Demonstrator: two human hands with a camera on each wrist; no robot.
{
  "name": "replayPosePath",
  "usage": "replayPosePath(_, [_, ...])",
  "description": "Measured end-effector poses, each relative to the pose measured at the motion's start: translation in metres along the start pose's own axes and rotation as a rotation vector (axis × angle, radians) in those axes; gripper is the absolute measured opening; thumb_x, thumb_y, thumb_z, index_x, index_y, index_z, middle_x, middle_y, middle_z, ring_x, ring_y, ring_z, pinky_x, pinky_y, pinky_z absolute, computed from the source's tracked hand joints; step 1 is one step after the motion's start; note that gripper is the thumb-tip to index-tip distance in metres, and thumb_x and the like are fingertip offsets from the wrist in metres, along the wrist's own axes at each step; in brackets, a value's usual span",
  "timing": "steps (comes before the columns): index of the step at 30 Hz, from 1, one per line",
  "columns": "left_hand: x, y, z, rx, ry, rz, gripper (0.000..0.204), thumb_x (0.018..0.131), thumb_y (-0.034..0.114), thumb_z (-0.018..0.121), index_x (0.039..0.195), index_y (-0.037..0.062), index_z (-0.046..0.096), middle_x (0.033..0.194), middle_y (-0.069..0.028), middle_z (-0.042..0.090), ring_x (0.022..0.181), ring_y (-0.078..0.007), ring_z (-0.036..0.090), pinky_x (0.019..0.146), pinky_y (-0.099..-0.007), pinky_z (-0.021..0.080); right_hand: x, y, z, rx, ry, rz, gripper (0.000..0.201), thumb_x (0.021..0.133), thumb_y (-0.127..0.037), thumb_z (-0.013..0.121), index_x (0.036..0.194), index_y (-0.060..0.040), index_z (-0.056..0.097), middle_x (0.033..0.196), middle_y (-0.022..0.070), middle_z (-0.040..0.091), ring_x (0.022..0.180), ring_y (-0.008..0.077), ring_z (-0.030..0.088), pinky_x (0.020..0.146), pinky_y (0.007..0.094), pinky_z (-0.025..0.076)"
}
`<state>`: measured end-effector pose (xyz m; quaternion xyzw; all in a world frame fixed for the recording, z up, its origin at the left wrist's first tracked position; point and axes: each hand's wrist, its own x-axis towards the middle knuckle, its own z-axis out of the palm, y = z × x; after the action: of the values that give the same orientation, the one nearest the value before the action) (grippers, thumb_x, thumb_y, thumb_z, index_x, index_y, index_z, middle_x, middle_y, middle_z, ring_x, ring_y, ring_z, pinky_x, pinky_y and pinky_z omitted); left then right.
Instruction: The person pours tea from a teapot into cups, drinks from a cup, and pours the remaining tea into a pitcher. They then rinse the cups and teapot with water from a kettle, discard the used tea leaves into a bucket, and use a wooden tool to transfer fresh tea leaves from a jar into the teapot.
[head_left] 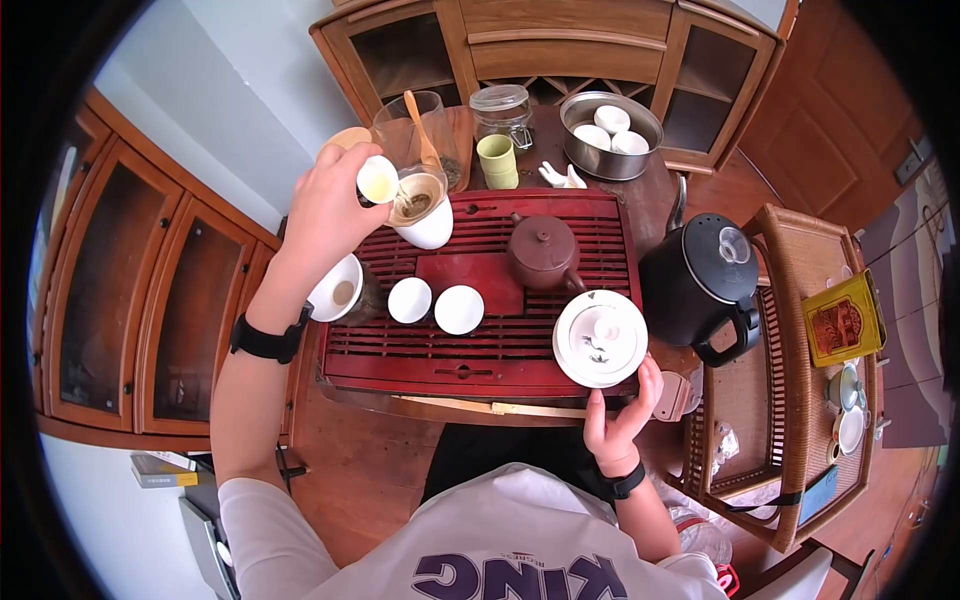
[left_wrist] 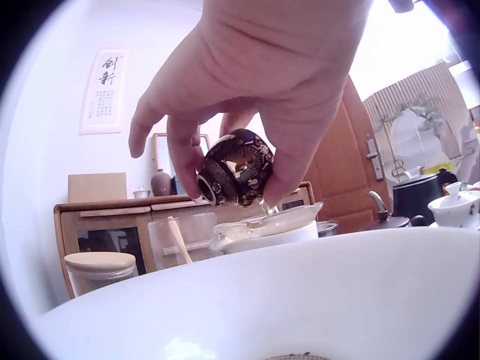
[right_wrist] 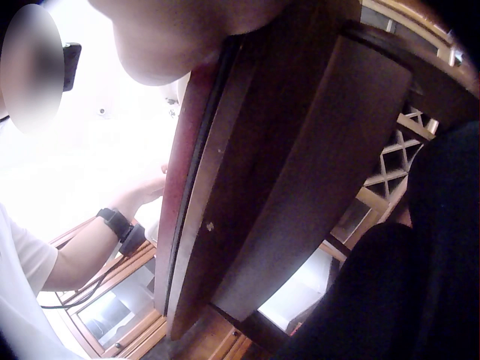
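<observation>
My left hand (head_left: 335,205) grips a small dark patterned teacup (left_wrist: 244,161), white inside with pale yellow tea (head_left: 378,183) in it. The cup is tipped over a strainer (head_left: 414,203) set on a white pitcher (head_left: 430,232), and liquid glints at its rim. My right hand (head_left: 622,418) is by the front right edge of the red slatted tea tray (head_left: 400,372). Its fingers are extended beside a white lidded gaiwan (head_left: 600,345). Two white-lined cups (head_left: 409,300) and a brown clay teapot (head_left: 543,250) stand on the tray.
A wide white bowl (head_left: 335,290) stands at the tray's left. Behind the tray are a glass container (head_left: 408,125) with a wooden spoon, a jar (head_left: 500,115), a green cup (head_left: 497,163) and a metal pot (head_left: 612,135) of cups. At right stands a black kettle (head_left: 690,280).
</observation>
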<state>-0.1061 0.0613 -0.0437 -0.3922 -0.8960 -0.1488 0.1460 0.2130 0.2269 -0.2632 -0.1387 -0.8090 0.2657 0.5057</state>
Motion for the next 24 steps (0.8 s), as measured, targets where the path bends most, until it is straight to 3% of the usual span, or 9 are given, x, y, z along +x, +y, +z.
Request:
replayPosePath(10, [-0.002, -0.001, 0.005, 0.234, 0.107, 0.164, 0.052, 0.073, 0.014, 0.082, 0.122, 0.0109, 0.064, 0.103, -0.0100, 0.057, 0.105, -0.0281, 0.060, 0.107, -0.0497, 0.040, 0.000, 0.000, 0.000, 0.011, -0.010, 0.012, 0.071, 0.079, -0.009, 0.070, 0.142, -0.0010, 0.039, 0.139, 0.0248, 0.047, 0.126, 0.0439, 0.049, 0.111, 0.0573, 0.036])
replayPosePath(23, [-0.004, 0.008, 0.008, 0.335, 0.215, 0.356, 0.059, 0.065, 0.004, 0.083, 0.120, 0.0123, 0.063, 0.103, -0.0075, 0.052, 0.101, -0.0255, 0.059, 0.113, -0.0567, 0.035, -0.001, 0.001, 0.000, 0.010, -0.006, -0.004, 0.071, 0.078, -0.009, 0.070, 0.142, -0.0010, 0.039, 0.139, 0.0248, 0.047, 0.127, 0.0438, 0.048, 0.110, 0.0569, 0.036])
replayPosePath(24, [-0.005, 0.010, 0.008, 0.340, 0.229, 0.390, 0.060, 0.065, 0.002, 0.083, 0.120, 0.0123, 0.063, 0.102, -0.0074, 0.052, 0.101, -0.0252, 0.059, 0.113, -0.0566, 0.034, -0.001, 0.001, 0.000, 0.017, -0.015, -0.013, 0.070, 0.082, -0.010, 0.068, 0.144, 0.0001, 0.036, 0.141, 0.0258, 0.045, 0.129, 0.0427, 0.046, 0.111, 0.0537, 0.035])
